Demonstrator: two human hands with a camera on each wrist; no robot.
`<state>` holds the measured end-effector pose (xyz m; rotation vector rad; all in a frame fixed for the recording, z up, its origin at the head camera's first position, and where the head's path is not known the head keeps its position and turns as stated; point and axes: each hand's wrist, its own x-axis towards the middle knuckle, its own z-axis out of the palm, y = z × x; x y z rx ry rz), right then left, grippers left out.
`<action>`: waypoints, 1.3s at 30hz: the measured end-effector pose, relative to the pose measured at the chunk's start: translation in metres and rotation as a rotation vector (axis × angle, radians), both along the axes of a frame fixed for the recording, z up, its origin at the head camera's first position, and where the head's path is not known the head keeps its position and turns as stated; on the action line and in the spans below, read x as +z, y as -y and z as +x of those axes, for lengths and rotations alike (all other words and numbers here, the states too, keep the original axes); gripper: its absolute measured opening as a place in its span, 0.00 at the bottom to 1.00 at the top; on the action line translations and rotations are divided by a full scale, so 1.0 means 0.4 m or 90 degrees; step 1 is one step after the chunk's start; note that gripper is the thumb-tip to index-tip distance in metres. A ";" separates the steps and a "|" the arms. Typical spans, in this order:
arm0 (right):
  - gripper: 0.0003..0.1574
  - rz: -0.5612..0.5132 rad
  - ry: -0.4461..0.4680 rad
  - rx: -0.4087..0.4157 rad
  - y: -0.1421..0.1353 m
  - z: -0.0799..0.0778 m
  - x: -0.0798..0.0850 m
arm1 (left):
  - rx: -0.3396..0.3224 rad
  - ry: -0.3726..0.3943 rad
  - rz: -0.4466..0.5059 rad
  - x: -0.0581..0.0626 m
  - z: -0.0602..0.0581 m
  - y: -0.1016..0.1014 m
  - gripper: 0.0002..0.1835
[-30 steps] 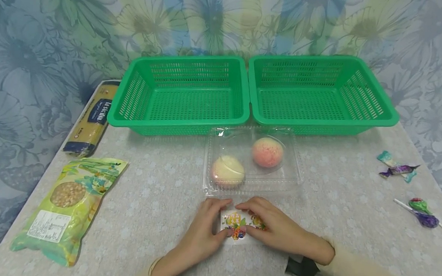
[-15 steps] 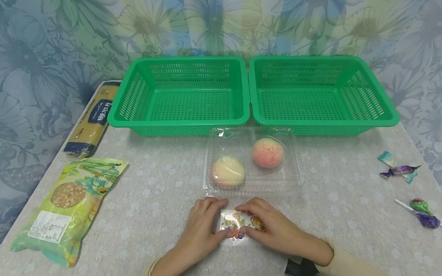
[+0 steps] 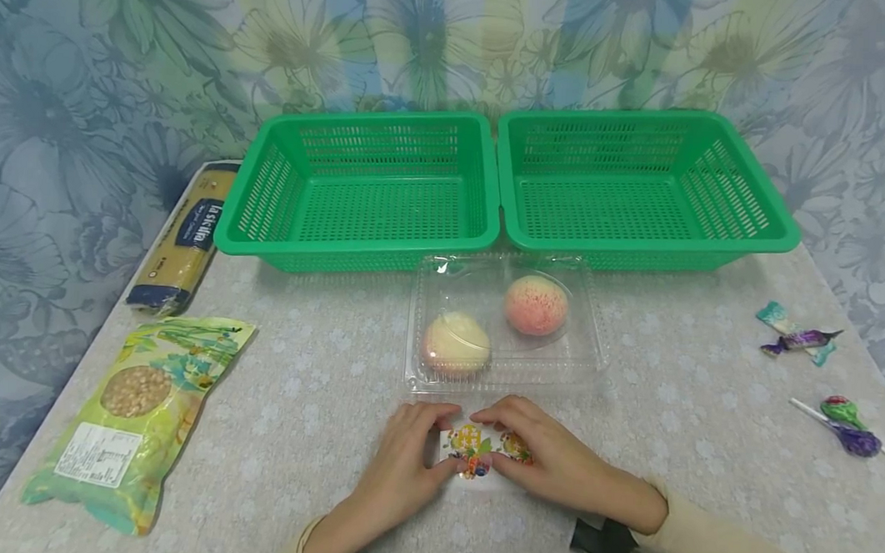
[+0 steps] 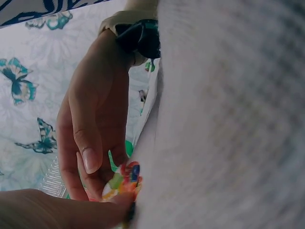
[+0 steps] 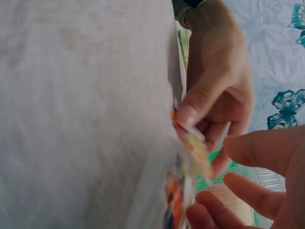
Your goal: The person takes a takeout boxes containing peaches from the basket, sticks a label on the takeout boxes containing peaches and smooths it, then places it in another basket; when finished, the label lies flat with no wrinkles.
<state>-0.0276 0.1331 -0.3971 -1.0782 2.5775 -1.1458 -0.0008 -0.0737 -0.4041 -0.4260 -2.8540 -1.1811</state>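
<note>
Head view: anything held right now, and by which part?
Both hands hold one small colourful printed packet at the table: the left hand pinches its left side, the right hand its right side.

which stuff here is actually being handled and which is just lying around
In hand:
- small packet, pinched between the left hand and right hand

Lying about:
- two green baskets
- clear clamshell with two peaches
- pasta pack
- green pouch
- candies
- lollipop
</note>
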 end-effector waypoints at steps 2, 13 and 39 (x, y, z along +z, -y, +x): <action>0.25 -0.009 -0.016 -0.010 0.001 0.001 -0.001 | 0.010 0.022 0.050 0.001 -0.001 -0.002 0.28; 0.28 -0.039 -0.026 -0.073 0.011 0.002 -0.005 | 0.009 0.387 0.478 0.017 -0.013 0.006 0.27; 0.15 -0.163 0.059 0.027 0.011 -0.005 -0.018 | -0.027 0.449 0.461 0.017 -0.016 0.013 0.20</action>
